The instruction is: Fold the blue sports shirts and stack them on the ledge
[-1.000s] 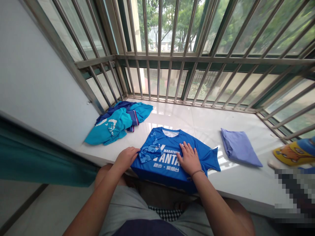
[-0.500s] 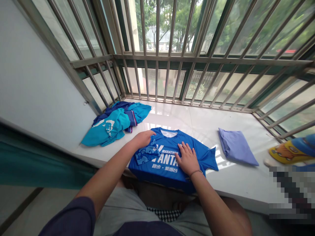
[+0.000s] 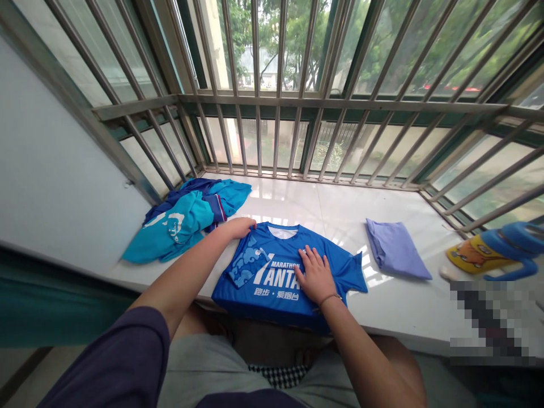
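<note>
A blue T-shirt point(image 3: 272, 306) with white "MARATHON" lettering lies front up on the white sill, its lower part hanging over the near edge. On its left side, the patterned sleeve point(image 3: 250, 258) is folded inward across the chest. My left hand point(image 3: 241, 227) is at the left shoulder, its fingers closed on the folded edge; the fingertips are partly hidden. Flat on the right of the chest, over part of the lettering, rests my right hand point(image 3: 317, 275) with its fingers spread. The right sleeve point(image 3: 355, 272) sticks out sideways.
Teal and navy clothes point(image 3: 182, 218) lie in a loose heap at the left. To the right are a folded lavender garment point(image 3: 397, 249) and a yellow-and-blue bottle point(image 3: 484, 252) on its side. Metal bars point(image 3: 314, 105) line the windows behind the sill point(image 3: 335, 198).
My left hand has moved slightly outward and back, from the folded sleeve to the shoulder edge. My right hand stays on the chest. The whole view has shifted a little.
</note>
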